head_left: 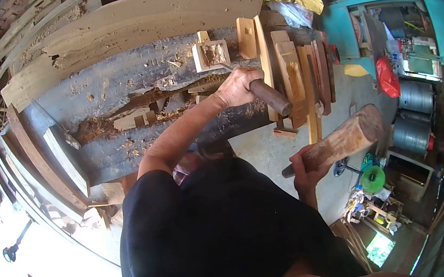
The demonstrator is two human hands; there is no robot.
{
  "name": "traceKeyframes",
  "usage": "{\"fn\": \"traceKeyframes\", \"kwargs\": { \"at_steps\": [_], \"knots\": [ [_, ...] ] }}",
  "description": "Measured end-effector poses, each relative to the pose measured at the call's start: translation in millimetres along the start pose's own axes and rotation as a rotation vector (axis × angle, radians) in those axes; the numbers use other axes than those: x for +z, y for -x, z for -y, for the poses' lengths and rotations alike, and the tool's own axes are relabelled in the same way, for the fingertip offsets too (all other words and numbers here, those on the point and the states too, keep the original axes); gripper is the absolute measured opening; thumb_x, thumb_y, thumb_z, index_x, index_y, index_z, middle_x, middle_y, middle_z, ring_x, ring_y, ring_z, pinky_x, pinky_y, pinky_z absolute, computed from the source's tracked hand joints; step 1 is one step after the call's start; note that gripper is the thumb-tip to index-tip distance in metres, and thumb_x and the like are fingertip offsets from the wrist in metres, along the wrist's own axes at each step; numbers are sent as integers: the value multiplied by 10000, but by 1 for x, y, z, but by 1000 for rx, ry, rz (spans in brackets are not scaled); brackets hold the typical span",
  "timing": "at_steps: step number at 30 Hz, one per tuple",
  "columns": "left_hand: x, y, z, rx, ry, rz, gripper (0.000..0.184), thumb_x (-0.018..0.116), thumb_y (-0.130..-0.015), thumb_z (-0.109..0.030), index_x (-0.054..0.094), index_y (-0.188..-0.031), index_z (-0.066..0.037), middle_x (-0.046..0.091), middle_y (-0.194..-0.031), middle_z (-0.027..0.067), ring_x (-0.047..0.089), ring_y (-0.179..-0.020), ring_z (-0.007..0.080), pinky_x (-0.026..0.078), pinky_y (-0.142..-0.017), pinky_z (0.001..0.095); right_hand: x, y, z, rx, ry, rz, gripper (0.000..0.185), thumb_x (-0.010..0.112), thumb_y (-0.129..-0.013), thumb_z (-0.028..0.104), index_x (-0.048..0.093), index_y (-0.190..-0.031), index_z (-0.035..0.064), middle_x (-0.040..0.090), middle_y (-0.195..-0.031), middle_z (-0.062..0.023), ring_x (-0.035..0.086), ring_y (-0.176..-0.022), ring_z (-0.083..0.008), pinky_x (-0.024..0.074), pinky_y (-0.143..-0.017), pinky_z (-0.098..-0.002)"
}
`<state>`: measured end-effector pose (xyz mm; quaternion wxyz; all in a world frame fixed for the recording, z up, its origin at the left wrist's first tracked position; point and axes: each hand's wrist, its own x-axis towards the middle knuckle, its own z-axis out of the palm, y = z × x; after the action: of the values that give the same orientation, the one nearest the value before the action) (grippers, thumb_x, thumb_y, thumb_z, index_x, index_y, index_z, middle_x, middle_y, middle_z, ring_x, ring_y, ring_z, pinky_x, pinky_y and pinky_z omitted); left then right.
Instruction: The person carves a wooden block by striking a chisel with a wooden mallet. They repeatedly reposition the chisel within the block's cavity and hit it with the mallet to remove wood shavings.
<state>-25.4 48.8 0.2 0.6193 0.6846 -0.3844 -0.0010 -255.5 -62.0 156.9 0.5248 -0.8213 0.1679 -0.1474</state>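
My left hand (238, 86) is closed around a chisel (273, 98), its thick dark handle sticking out to the lower right. The chisel's thin blade points up-left at a pale wooden block (211, 56) with a rough hollow cut in its face. Whether the tip touches the block I cannot tell. In my right hand (307, 169) is a wooden mallet (345, 136), gripped by its short handle, with its heavy, worn head raised to the right, apart from the chisel. The block sits on a dark, worn workbench (129, 72).
Several wooden strips (292, 73) lie side by side right of the block, near a short upright piece (246, 37). Chips and offcuts fill a gap in the bench. Long boards (150, 19) line its far side. A teal cabinet (342, 27) and metal drums (415, 132) stand right.
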Motion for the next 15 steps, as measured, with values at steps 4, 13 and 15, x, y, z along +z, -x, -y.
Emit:
{"fn": "traceKeyframes", "kwargs": {
  "at_steps": [4, 13, 15],
  "knots": [
    [-3, -2, 1, -68, 42, 2, 250, 712, -588, -27, 577, -796, -60, 625, -736, 140, 644, -764, 359, 506, -679, 425, -3, 2, -12, 49, -39, -40, 756, 633, -791, -68, 179, -1388, 26, 560, -918, -109, 602, -722, -166, 547, -663, -281],
    [-13, -3, 4, -152, 66, -26, 221, 731, -642, -57, 578, -802, -50, 630, -748, 145, 648, -768, 349, 510, -673, 409, -1, -15, -5, 121, 93, -55, 638, 657, -797, -27, 268, -1300, 28, 546, -848, -84, 580, -664, -145, 514, -600, -265],
    [-16, -6, 3, -173, 94, -43, 208, 736, -665, -69, 580, -800, -45, 632, -743, 143, 653, -760, 335, 511, -673, 402, -3, -21, -5, 139, 113, -47, 607, 667, -794, -21, 292, -1270, 28, 542, -836, -78, 573, -649, -139, 503, -588, -261]
  ]
}}
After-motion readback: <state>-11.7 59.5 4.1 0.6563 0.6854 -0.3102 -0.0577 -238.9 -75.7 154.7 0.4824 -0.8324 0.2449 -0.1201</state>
